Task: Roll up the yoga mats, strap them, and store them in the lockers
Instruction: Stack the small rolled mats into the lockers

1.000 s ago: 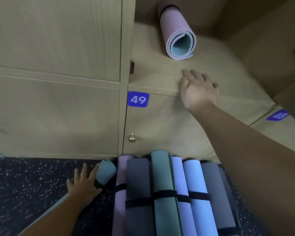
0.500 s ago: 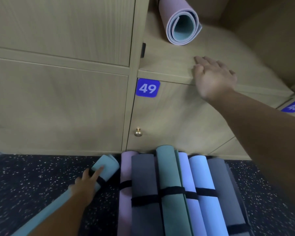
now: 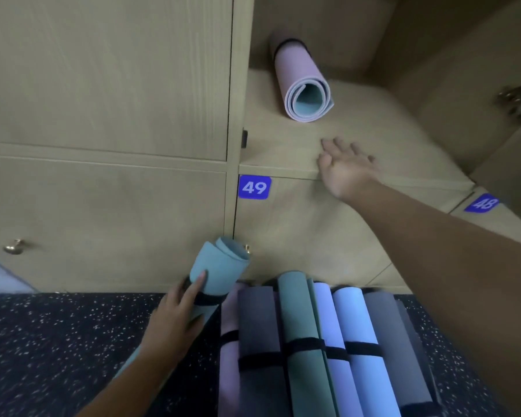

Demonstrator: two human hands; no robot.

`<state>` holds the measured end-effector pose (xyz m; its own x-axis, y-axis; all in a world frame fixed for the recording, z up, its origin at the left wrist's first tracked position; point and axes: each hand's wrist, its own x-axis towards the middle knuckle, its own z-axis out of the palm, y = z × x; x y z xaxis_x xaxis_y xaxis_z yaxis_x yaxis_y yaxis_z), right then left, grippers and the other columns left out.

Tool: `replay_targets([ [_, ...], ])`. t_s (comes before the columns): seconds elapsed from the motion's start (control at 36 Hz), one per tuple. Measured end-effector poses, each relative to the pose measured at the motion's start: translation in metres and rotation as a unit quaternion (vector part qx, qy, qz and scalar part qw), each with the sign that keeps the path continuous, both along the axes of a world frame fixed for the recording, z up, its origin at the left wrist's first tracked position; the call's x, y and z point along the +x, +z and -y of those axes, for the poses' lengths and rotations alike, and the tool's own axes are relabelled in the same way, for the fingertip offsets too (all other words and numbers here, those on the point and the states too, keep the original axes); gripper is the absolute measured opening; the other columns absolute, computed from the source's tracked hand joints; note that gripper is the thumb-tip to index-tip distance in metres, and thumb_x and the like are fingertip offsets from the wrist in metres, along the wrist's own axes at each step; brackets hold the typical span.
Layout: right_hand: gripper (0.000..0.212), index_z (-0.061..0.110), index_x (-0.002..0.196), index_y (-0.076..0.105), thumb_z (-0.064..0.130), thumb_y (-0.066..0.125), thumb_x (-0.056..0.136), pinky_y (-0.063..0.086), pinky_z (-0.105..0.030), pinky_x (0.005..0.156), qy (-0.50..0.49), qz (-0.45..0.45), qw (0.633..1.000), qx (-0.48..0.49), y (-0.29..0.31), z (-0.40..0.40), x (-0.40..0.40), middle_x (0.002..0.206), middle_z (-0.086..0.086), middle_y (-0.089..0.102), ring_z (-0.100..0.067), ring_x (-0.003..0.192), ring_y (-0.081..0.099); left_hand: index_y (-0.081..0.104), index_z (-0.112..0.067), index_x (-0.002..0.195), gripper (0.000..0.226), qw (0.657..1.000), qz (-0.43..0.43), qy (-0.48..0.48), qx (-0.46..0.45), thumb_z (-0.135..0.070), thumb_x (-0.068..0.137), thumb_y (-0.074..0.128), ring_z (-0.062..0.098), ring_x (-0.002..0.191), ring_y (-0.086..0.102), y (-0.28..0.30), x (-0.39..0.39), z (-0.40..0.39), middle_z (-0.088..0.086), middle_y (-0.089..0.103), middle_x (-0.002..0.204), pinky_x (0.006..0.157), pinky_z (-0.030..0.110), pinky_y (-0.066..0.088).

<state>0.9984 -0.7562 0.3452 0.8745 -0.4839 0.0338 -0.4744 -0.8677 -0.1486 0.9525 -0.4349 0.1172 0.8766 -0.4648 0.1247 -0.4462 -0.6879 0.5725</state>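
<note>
Two hands, left hand (image 3: 175,320) gripping teal mat (image 3: 220,272), right hand (image 3: 348,170) flat on locker shelf (image 3: 283,152), speckled floor (image 3: 57,341)

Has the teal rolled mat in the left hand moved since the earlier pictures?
Yes. The teal mat has risen off the floor; its end now overlaps the locker door below the 49 label, gripped by the left hand.

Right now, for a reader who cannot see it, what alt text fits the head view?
A person's left hand grips a strapped teal rolled yoga mat, lifting its end off the speckled floor toward an open locker where a pink rolled mat already lies. The right hand rests open on the locker's bottom edge; more strapped mats lie below.
</note>
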Motion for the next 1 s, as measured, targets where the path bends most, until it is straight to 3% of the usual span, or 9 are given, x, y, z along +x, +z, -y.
replay_targets([
  [0.19,0.052,0.034,0.155,0.008,0.044,0.015,0.105,0.003,-0.039,0.120,0.044,-0.057,0.997,0.021,0.011,-0.002,-0.015,0.164,0.006,0.001,-0.022,0.151,0.000,0.003,-0.063,0.137,0.104,0.986,0.045,-0.035,-0.154,-0.010,0.082,0.073,0.023,0.124,0.048,0.101,-0.002,0.043,0.004,0.033,0.146,0.091,0.028,0.039],
  [0.36,0.055,0.041,0.154,0.011,0.057,0.011,0.101,-0.003,-0.040,0.119,0.102,-0.079,0.986,0.108,0.024,-0.007,-0.043,0.164,0.007,0.000,-0.018,0.150,-0.007,-0.001,-0.066,0.137,0.094,0.968,0.070,-0.068,-0.233,-0.024,0.088,0.068,-0.029,0.116,0.022,0.176,0.013,0.085,-0.012,0.027,0.139,0.095,-0.001,0.020],
  [0.5,0.075,0.029,0.154,0.021,0.063,0.043,0.091,0.018,-0.030,0.118,0.075,0.111,0.914,0.382,0.033,-0.025,-0.088,0.157,0.012,0.027,-0.008,0.146,0.020,0.000,-0.051,0.146,0.088,0.963,0.006,-0.061,-0.262,-0.031,0.089,0.064,-0.008,0.122,0.030,0.231,0.039,0.135,-0.006,0.026,0.152,0.099,0.022,0.025],
  [0.61,0.099,0.028,0.154,0.012,0.057,0.070,0.079,0.029,-0.023,0.107,0.071,0.153,0.932,0.320,0.020,-0.040,-0.119,0.156,0.010,0.026,-0.006,0.140,0.029,0.005,-0.033,0.153,0.085,0.947,-0.008,-0.027,-0.319,-0.019,0.091,0.061,0.004,0.125,0.036,0.273,0.062,0.173,-0.008,0.028,0.149,0.102,0.023,0.028],
  [0.72,0.113,0.035,0.152,0.003,0.053,0.077,0.068,0.041,-0.032,0.099,0.072,0.151,0.964,0.209,0.003,-0.043,-0.134,0.155,0.012,0.020,-0.015,0.134,0.038,0.004,-0.031,0.154,0.086,0.910,-0.065,0.035,-0.408,-0.024,0.090,0.062,0.019,0.136,0.036,0.300,0.084,0.197,0.000,0.030,0.153,0.112,0.043,0.033],
  [0.81,0.105,0.033,0.151,0.003,0.043,0.072,0.073,0.046,-0.034,0.086,0.014,0.164,0.969,0.183,-0.001,-0.037,-0.136,0.146,0.002,0.034,-0.025,0.120,0.051,-0.003,-0.027,0.154,0.086,0.900,-0.083,0.001,-0.428,-0.035,0.093,0.057,0.010,0.140,0.028,0.302,0.087,0.208,-0.003,0.023,0.156,0.117,0.033,0.025],
  [0.89,0.089,0.025,0.145,0.014,0.035,0.070,0.077,0.042,-0.031,0.077,-0.049,0.199,0.956,0.208,0.008,-0.024,-0.131,0.140,-0.002,0.041,-0.028,0.110,0.056,0.006,-0.023,0.155,0.063,0.954,-0.014,-0.056,-0.296,-0.032,0.103,0.040,0.002,0.140,0.016,0.279,0.089,0.201,-0.004,0.016,0.156,0.107,0.009,0.011],
  [0.94,0.082,0.017,0.140,0.022,0.033,0.072,0.077,0.040,-0.030,0.076,-0.068,0.215,0.951,0.212,0.017,-0.013,-0.123,0.139,-0.004,0.040,-0.028,0.110,0.056,0.012,-0.024,0.154,0.061,0.994,0.030,-0.062,-0.090,-0.041,0.102,0.037,0.016,0.147,0.006,0.251,0.103,0.191,0.004,0.007,0.161,0.114,0.026,0.011],
  [1.0,0.074,0.014,0.131,0.028,0.034,0.073,0.077,0.043,-0.033,0.077,-0.076,0.218,0.950,0.209,0.028,-0.004,-0.113,0.135,-0.006,0.042,-0.030,0.108,0.056,0.013,-0.021,0.154,0.065,0.988,0.104,-0.071,0.087,-0.053,0.099,0.023,0.021,0.149,0.003,0.228,0.111,0.186,0.007,0.008,0.162,0.118,0.038,0.007],
])
